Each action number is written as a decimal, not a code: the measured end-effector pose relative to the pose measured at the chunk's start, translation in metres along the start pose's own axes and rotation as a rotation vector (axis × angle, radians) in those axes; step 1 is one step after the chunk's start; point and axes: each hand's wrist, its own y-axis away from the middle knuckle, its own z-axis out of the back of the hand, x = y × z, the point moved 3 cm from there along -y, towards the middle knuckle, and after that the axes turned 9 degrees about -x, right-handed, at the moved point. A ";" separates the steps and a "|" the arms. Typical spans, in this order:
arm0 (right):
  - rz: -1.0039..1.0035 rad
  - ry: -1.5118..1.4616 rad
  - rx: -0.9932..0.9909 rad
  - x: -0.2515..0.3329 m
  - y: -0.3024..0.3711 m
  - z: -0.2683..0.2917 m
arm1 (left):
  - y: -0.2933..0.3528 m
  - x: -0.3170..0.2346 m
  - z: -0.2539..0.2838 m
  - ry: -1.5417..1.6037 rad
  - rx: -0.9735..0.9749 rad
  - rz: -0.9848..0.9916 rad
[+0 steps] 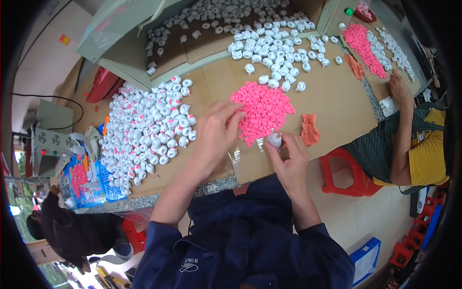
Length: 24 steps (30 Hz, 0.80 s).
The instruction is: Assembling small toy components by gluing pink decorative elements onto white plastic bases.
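Note:
My left hand [216, 129] reaches over the left edge of a heap of small pink pieces [264, 111] in the middle of the table. Its thumb and forefinger come together at the heap, and what lies between them, if anything, is hidden. Closer to the front edge, my right hand [288, 153] pinches a small white rounded piece [274, 140] between thumb and fingers. To the left spreads a big pile of white rounded pieces [149, 127], many with pink spots. Behind the pink heap lie more white pieces [269, 53], plain ones.
An orange cloth [310, 130] lies right of the pink heap. A grey metal box [120, 70] stands open at the back, white pieces inside. A co-worker's hand [399, 89] works at the right beside pink and white rows. A red stool [344, 173] stands below the table.

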 end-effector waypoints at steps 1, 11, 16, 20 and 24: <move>-0.013 -0.001 -0.002 -0.001 0.000 0.002 | -0.018 0.002 -0.001 -0.021 0.058 0.026; -0.077 -0.064 0.044 -0.002 0.000 0.001 | -0.220 0.103 -0.096 -0.480 -0.085 -0.297; -0.219 -0.098 0.151 0.003 -0.001 0.000 | -0.339 0.239 -0.084 -0.330 -0.390 -0.520; -0.116 -0.015 0.118 -0.005 0.000 0.003 | -0.343 0.250 -0.119 -0.294 -0.347 -0.466; -0.072 0.039 0.116 -0.005 0.000 0.001 | -0.318 0.231 -0.096 -0.305 -0.288 -0.424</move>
